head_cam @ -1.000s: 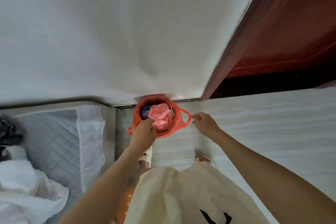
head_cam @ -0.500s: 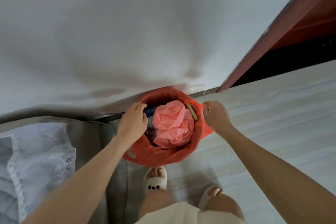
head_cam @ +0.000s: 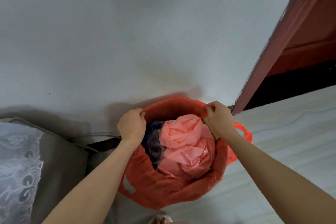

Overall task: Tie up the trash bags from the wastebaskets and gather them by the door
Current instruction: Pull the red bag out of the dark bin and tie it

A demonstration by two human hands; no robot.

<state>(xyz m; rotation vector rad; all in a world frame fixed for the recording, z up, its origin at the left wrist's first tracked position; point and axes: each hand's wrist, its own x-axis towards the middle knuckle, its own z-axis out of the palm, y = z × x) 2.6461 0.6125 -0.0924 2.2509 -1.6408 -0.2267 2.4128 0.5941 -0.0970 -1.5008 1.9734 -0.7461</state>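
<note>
Head: both hands (head_cam: 132, 126) (head_cam: 219, 121) gripping bag rim (head_cam: 169, 102).

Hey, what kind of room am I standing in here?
Probably a bedroom at home: a lace-edged quilt on a grey bed edge at the left, a dark red door at the right, and a red-lined wastebasket against the white wall.

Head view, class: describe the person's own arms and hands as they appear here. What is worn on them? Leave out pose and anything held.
Both forearms are bare from the bottom edge of the picture up to the wrists; no sleeve shows. The left hand and right hand wear no gloves. No watch, bracelet or ring can be seen on the parts that show. No markings are visible.
</note>
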